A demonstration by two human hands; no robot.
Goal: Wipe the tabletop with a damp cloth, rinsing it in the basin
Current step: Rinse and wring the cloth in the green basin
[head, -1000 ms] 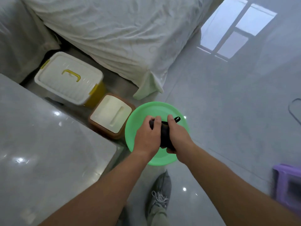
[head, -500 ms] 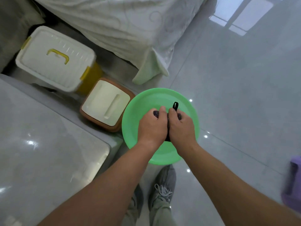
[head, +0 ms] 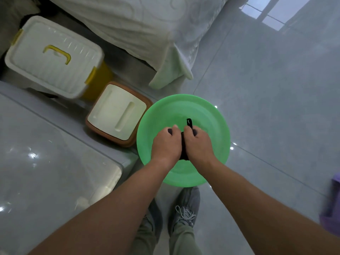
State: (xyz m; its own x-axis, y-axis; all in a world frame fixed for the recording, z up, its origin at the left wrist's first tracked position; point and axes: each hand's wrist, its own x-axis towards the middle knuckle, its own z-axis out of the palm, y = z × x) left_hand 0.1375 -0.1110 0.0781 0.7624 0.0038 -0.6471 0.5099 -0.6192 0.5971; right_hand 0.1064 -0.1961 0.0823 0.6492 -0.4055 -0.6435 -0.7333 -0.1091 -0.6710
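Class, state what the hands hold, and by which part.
The left hand and right hand grip the dark cloth by its bunched middle, over the basin.

We see a shiny grey tile floor. A bright window shape shines on it, top right. A bed with a white cover stands near. Beside it sit a white box with a yellow handle and a brown box.

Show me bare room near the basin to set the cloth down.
Bare: the grey tabletop left of the green basin, and the tiled floor between basin, bed cover and purple object. Crowded: brown bin and white box fill the gap between tabletop and bed; shoes stand before the basin.
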